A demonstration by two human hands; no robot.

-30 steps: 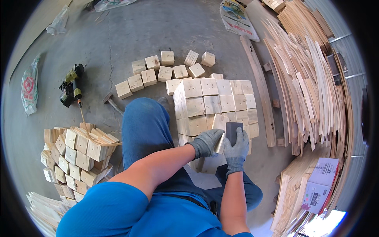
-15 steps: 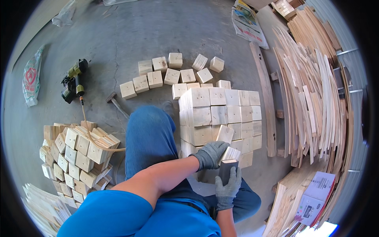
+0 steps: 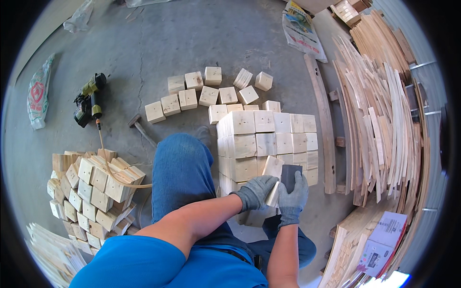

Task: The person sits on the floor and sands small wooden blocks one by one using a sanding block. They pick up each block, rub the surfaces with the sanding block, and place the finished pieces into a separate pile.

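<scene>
In the head view, the left hand (image 3: 257, 191) in a grey work glove has its grip clamped on a pale square-cut wooden block (image 3: 272, 169), tilted on edge above the lap, while the right hand (image 3: 293, 196), gloved alike, closes its grip around a dark grey sanding block (image 3: 290, 175) pressed flat against the block's right face. As for progress, a tidy stack of pale wooden blocks (image 3: 269, 144) stands on the concrete floor (image 3: 192, 43) just beyond the hands, seemingly finished, while a heap of similar blocks (image 3: 91, 185) waits at the floor's left edge, so much appears left. A green nail gun (image 3: 89, 100) lies farther left.
</scene>
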